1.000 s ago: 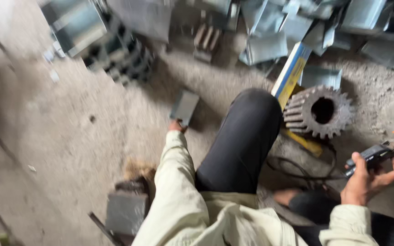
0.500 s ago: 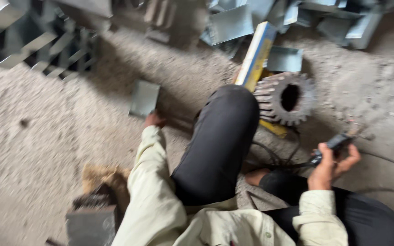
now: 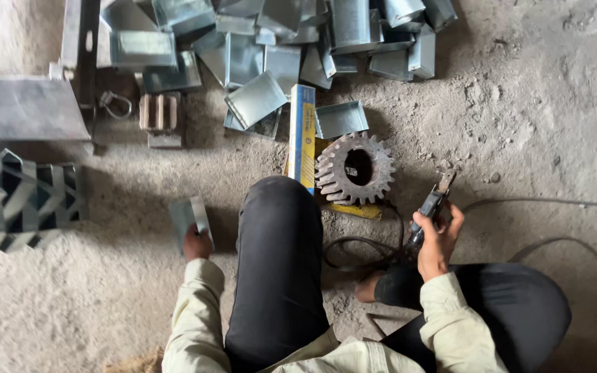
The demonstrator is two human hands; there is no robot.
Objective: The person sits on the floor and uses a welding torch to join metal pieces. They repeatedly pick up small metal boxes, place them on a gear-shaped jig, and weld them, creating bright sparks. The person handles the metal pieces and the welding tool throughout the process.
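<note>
My left hand (image 3: 197, 244) grips a small bent sheet-metal piece (image 3: 188, 215) just above the gritty floor, left of my raised knee in black trousers (image 3: 278, 255). My right hand (image 3: 437, 238) holds a dark welding electrode holder (image 3: 431, 206) with a cable (image 3: 540, 202) trailing off to the right. The holder's tip points up toward a rusty toothed gear wheel (image 3: 354, 169) that lies flat on a yellow and blue box (image 3: 302, 138).
A heap of several folded metal pieces (image 3: 291, 48) fills the top. A stack of nested metal pieces (image 3: 19, 200) sits at the left, below a flat metal sheet (image 3: 22, 107). A small wooden block (image 3: 159, 114) lies near the heap.
The view has swung so the heap and gear now sit higher and more central. My left hand still holds the metal piece, and my right hand keeps the electrode holder.
</note>
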